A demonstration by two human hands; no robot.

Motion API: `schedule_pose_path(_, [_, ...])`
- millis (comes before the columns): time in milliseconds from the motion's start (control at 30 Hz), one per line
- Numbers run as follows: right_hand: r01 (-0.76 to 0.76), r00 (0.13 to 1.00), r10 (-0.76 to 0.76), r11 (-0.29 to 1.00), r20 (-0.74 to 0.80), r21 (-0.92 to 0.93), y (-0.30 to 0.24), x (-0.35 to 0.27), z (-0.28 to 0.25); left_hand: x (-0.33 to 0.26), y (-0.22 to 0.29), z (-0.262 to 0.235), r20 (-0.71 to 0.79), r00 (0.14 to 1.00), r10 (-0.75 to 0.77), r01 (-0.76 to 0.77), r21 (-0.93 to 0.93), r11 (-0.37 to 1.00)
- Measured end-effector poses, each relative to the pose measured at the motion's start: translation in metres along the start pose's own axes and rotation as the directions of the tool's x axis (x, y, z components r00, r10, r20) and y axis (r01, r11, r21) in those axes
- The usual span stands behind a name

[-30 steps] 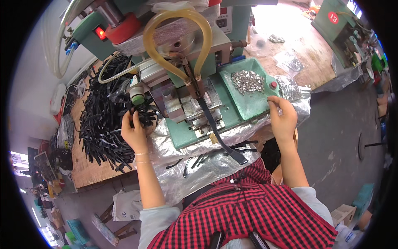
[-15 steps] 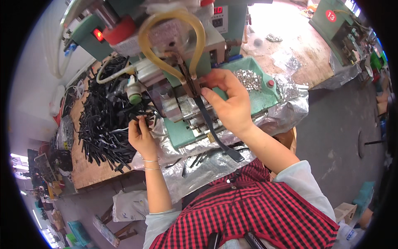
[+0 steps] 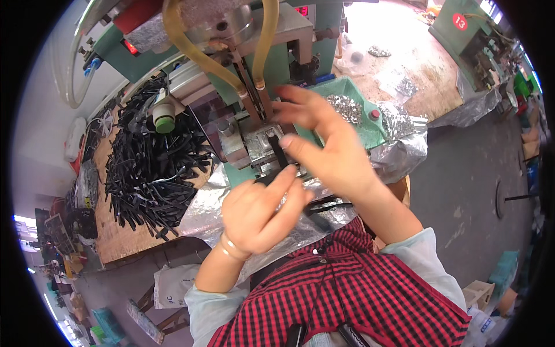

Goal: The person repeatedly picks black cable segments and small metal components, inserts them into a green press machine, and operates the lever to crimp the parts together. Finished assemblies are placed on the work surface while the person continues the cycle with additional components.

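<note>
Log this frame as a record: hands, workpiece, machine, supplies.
left hand: fingertips at black strip, near end; grip unclear
right hand: fingers spread, blurred; thumb beside the strip
workpiece: black strip, over metal fixture
machine: green, yellow tubing above fixture
supplies: pile of black strips, left; green tray with shiny metal bits, right

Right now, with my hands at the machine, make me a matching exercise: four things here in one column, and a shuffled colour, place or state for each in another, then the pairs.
Things
1. Left hand
2. Thick hose
3. Tray
4. Many black strips

Descriptions
A. Yellow
B. Heaped on the wooden table
C. Green, holding small silvery pieces
D. Bangle at its wrist

Pairs: 1-D; 2-A; 3-C; 4-B
</note>
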State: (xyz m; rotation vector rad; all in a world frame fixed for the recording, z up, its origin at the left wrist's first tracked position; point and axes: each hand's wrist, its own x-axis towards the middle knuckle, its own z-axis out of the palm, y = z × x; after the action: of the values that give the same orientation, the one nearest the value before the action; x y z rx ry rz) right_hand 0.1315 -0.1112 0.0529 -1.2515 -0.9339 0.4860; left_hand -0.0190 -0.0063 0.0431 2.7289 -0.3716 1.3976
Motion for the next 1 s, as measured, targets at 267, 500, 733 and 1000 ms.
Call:
schedule_pose_path(267, [-0.113,0.834,-0.119,0.919,-0.539,-0.377,0.119,-0.003,-0.118,-0.015,-0.006,0.023,-0.062,0.998,0.005,-0.007,-0.034,0.999])
schedule_pose_path(500, [-0.188,0.937,-0.156,0.526,-0.311,-0.83,0.102,-0.029,-0.082,-0.012,-0.006,0.022,-0.062,0.998,-0.015,0.014,-0.015,1.0])
schedule_pose_path(733, [-0.19,0.948,-0.185,0.322,-0.258,-0.927,0.104,-0.014,-0.066,-0.028,0.018,0.016,-0.029,0.953,-0.301,0.293,-0.163,0.942])
schedule_pose_path(1000, [-0.056,0.887,-0.355,0.551,-0.295,-0.832,0.109,-0.021,-0.077,-0.056,-0.028,-0.081,-0.503,0.763,-0.406,0.615,0.372,0.695])
